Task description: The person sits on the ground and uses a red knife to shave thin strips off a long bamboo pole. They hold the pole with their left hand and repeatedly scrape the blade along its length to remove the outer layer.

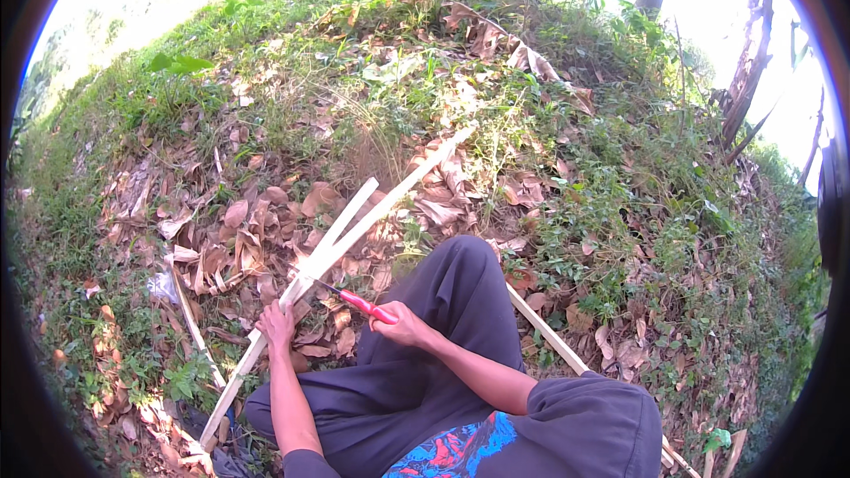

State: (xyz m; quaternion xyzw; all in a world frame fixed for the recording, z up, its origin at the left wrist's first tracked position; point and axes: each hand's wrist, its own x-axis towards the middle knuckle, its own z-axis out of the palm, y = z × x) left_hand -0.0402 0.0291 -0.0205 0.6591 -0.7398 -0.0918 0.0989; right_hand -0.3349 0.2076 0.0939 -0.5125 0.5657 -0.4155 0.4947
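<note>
A person sits on leaf-strewn ground with dark trousers (443, 363) covering the bent knees. The left hand (277, 326) is wrapped around a long, pale split bamboo pole (354, 235), fingers curled shut about it at a point below the fork. From that hand the pole runs up and to the right, where it opens into two flat strips: a shorter one ending near the dry leaves and a longer one reaching far out toward the grass. Below the hand the pole slants down to the left, its lower end resting on the ground near the left knee.

The right hand (403, 326) is clenched around the red handle of a knife (347, 297). The blade points left and upward, and its tip meets the pole just above the left hand, at the base of the split. The two hands are near each other, with the knife bridging the gap.

A second pale bamboo strip (549, 336) lies on the ground behind the right knee. Brown dry leaves (239, 230) and green weeds (620, 212) cover the slope around.
</note>
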